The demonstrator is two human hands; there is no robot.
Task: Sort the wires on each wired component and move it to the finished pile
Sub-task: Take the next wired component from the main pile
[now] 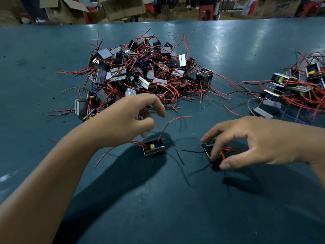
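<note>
Lying under right hand [249, 141] fingers [213, 152]: component [213, 149]; left hand [126, 120] above.

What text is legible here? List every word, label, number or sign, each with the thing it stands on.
None can be read.
Cardboard box at the top right: faint dark print, too blurred to read.
Wired components in the big pile, in the right pile, near the left hand and under the right hand: no lettering shows.
</note>
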